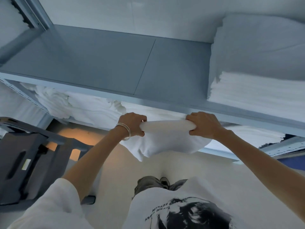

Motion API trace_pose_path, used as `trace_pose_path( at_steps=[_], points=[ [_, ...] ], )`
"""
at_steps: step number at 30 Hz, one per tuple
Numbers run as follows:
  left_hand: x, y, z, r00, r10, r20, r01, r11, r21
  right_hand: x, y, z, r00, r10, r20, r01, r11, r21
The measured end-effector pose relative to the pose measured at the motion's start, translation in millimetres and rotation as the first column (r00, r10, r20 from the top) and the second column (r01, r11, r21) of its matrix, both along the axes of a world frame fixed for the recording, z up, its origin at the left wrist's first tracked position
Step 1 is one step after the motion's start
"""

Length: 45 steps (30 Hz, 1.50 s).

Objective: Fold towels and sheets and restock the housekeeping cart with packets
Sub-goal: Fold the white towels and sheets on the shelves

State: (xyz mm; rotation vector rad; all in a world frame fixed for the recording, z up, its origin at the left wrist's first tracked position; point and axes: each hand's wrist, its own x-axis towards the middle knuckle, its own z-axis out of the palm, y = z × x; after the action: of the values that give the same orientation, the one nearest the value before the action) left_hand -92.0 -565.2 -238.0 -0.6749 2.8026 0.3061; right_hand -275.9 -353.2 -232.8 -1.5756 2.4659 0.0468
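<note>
L hand w/ bangles, R hand: fingers clenched round ends of folded white towel, held up betw. them, lower part hanging, just in front of shelf edge. Dark cart at left. Beyond: towel stacks on shelf, right side.

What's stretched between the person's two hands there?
A folded white linen piece, which left hand and right hand each grip by an end, seen from the head camera.
</note>
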Motion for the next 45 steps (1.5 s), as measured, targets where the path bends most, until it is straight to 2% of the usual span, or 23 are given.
trace_pose_path(
  at_steps=[4,7,11,13,15,16,18,19,20,22,25,27,29,35,38,43,45],
  points=[
    [-23.0,-45.0,25.0,0.999,-0.025,-0.021,0.025,1.000,-0.004,-21.0,-31.0,23.2,0.999,-0.042,0.009,0.043,0.996,-0.084],
    [-52.8,-84.8,64.2,0.995,-0.063,-0.083,0.058,0.996,-0.068,-43.2,-62.3,53.6,0.996,-0.091,-0.009,0.087,0.977,-0.196],
    [-98.9,-132.0,132.4,0.975,-0.115,-0.190,0.070,0.971,-0.229,-77.2,-103.8,103.9,0.971,-0.182,-0.153,0.122,0.933,-0.337],
    [-116.6,-149.4,165.2,0.952,-0.131,-0.278,0.042,0.952,-0.303,-91.5,-120.1,125.5,0.940,-0.211,-0.267,0.050,0.862,-0.504],
    [-128.0,-162.3,183.5,0.894,-0.194,-0.404,0.025,0.922,-0.387,-103.1,-132.8,136.5,0.875,-0.258,-0.410,-0.058,0.784,-0.618],
    [-132.4,-168.3,182.8,0.839,-0.274,-0.470,0.029,0.885,-0.464,-108.7,-137.5,135.6,0.840,-0.285,-0.463,-0.095,0.762,-0.641],
    [-139.6,-179.3,165.4,0.711,-0.470,-0.523,0.023,0.758,-0.651,-117.4,-143.9,121.5,0.783,-0.327,-0.529,-0.127,0.748,-0.651],
    [-140.2,-182.8,146.8,0.681,-0.526,-0.509,0.026,0.712,-0.701,-118.7,-145.9,107.1,0.768,-0.339,-0.544,-0.131,0.748,-0.651],
    [-138.9,-182.7,123.5,0.689,-0.543,-0.481,0.044,0.693,-0.719,-117.5,-146.8,87.0,0.768,-0.343,-0.541,-0.116,0.756,-0.644],
    [-136.3,-180.1,58.6,0.772,-0.517,-0.369,0.160,0.720,-0.675,-109.6,-145.2,31.8,0.814,-0.336,-0.473,0.000,0.815,-0.579],
    [-126.3,-169.8,-28.8,0.887,-0.453,-0.093,0.363,0.806,-0.467,-86.0,-134.7,-53.8,0.908,-0.279,-0.314,0.192,0.940,-0.282],
    [-120.5,-171.6,-62.4,0.940,-0.341,0.028,0.331,0.887,-0.320,-74.6,-125.0,-87.2,0.943,-0.278,-0.181,0.261,0.959,-0.109],
    [-119.0,-177.5,-78.3,0.944,-0.286,0.166,0.320,0.916,-0.241,-73.2,-121.1,-96.6,0.947,-0.298,-0.122,0.295,0.955,-0.039],
    [-140.2,-192.1,-84.8,0.930,-0.296,0.216,0.336,0.925,-0.176,-96.3,-132.9,-93.7,0.946,-0.325,-0.015,0.325,0.946,-0.008],
    [-145.4,-193.8,-93.9,0.939,-0.272,0.212,0.311,0.933,-0.181,-105.2,-143.0,-98.5,0.945,-0.323,-0.053,0.326,0.943,0.063],
    [-189.3,-207.0,-78.9,0.954,-0.063,0.294,0.142,0.956,-0.257,-129.3,-191.1,-81.7,0.907,-0.400,-0.131,0.418,0.894,0.160],
    [-203.1,-199.3,-69.6,0.962,-0.107,0.251,0.166,0.960,-0.227,-124.4,-206.8,-76.1,0.918,-0.388,-0.079,0.396,0.906,0.150]
  ],
)
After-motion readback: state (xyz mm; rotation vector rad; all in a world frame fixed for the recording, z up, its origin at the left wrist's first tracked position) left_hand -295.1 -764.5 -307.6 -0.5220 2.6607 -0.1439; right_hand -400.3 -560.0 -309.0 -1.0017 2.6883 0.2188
